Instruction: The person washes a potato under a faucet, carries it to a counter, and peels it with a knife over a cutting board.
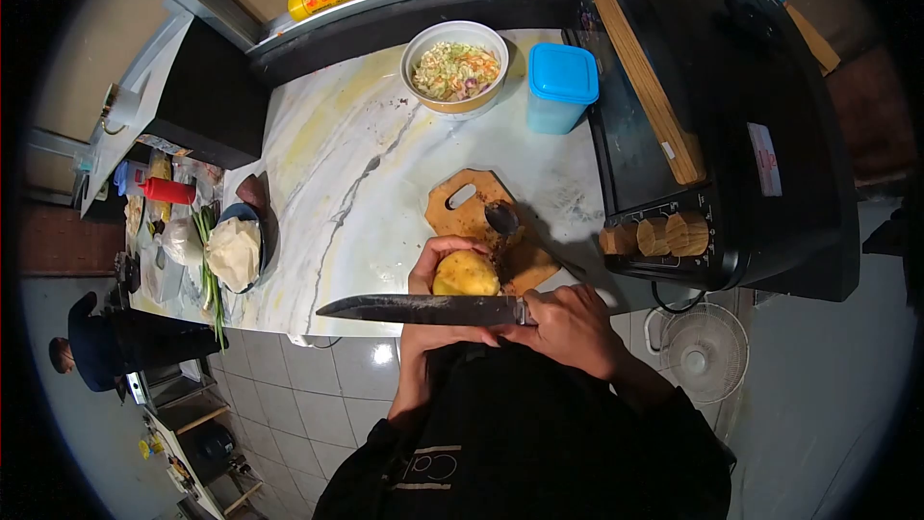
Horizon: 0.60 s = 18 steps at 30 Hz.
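My left hand (423, 273) is wrapped round a yellow, mostly peeled potato (465, 274) with brown specks, held over the near edge of the counter. In my right hand (577, 329) is the handle of a large kitchen knife (423, 309). Its long, smeared blade points left and crosses in front of the potato and part of my left hand. Beyond them lies a wooden cutting board (449, 220) with dark scraps scattered over it. A dark spoon (500, 218) rests on the board.
Farther back stand a bowl of shredded vegetables (454, 74) and a blue-lidded container (562, 87). A black oven (760, 135) borders the right side. At left are a plastic-wrapped bowl (234, 252), spring onions (208, 260) and a red bottle (168, 191). A person (96, 342) is at far left.
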Each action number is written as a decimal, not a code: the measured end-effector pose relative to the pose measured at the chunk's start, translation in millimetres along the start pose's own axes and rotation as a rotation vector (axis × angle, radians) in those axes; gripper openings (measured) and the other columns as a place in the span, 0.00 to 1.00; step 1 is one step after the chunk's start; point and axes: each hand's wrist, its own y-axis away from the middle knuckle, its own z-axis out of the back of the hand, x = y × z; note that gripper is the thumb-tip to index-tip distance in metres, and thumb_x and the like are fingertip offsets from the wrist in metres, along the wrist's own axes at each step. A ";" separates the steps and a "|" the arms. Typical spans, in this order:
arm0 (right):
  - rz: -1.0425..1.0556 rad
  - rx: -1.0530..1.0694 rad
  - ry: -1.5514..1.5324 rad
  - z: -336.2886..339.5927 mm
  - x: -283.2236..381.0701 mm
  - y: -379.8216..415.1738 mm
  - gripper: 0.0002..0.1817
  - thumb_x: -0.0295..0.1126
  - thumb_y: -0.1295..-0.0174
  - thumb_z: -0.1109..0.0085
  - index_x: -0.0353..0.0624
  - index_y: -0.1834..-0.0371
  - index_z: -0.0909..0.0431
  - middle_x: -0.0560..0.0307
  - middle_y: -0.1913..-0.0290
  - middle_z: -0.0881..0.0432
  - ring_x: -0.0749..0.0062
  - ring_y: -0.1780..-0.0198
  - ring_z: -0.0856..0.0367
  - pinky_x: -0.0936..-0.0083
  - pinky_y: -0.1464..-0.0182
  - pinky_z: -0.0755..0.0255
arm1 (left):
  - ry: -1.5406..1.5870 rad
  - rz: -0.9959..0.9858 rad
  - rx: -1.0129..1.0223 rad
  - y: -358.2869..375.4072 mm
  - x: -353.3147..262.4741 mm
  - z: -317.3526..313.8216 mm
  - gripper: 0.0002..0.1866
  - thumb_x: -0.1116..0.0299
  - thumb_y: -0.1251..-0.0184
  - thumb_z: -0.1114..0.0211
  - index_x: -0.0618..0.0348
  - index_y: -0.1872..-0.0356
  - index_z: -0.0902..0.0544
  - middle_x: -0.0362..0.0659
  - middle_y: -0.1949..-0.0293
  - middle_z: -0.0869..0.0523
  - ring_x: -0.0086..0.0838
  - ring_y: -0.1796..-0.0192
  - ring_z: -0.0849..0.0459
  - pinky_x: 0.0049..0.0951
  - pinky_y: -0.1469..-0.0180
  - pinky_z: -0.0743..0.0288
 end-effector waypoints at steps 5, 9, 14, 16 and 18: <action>0.078 0.000 0.023 9.9 4.6 -4.6 0.31 0.60 0.38 0.40 0.36 0.72 0.19 0.47 0.86 0.22 0.53 0.81 0.17 0.61 0.73 0.23 | -0.134 0.029 0.044 5.9 9.1 16.2 0.55 0.48 0.87 0.09 0.61 0.47 0.25 0.45 0.48 0.21 0.30 0.45 0.22 0.30 0.42 0.29; 0.091 -0.075 0.072 4.3 2.2 -4.8 0.32 0.63 0.40 0.40 0.39 0.75 0.19 0.50 0.88 0.25 0.56 0.82 0.20 0.63 0.74 0.26 | -0.127 0.028 0.035 7.8 13.1 16.6 0.56 0.51 0.87 0.08 0.61 0.46 0.25 0.44 0.48 0.20 0.31 0.46 0.21 0.30 0.41 0.29; 0.056 -0.101 0.048 -0.5 3.8 -5.2 0.32 0.66 0.45 0.39 0.43 0.78 0.19 0.54 0.89 0.28 0.57 0.83 0.23 0.63 0.73 0.29 | -0.033 -0.023 0.017 5.3 15.6 9.4 0.58 0.53 0.88 0.08 0.62 0.44 0.27 0.47 0.49 0.19 0.31 0.46 0.20 0.31 0.42 0.27; 0.056 -0.074 0.042 -1.0 2.6 -5.7 0.32 0.66 0.44 0.39 0.43 0.78 0.20 0.54 0.89 0.27 0.56 0.82 0.22 0.63 0.73 0.28 | 0.022 -0.018 0.015 5.7 17.1 10.1 0.58 0.53 0.88 0.08 0.63 0.44 0.28 0.48 0.49 0.19 0.31 0.46 0.20 0.31 0.42 0.26; 0.053 -0.040 0.040 -0.8 1.9 -6.3 0.32 0.65 0.44 0.39 0.42 0.78 0.20 0.53 0.89 0.26 0.55 0.82 0.21 0.62 0.72 0.28 | 0.029 -0.023 0.032 5.7 19.4 12.9 0.58 0.53 0.87 0.08 0.63 0.44 0.29 0.48 0.49 0.19 0.31 0.46 0.20 0.30 0.42 0.26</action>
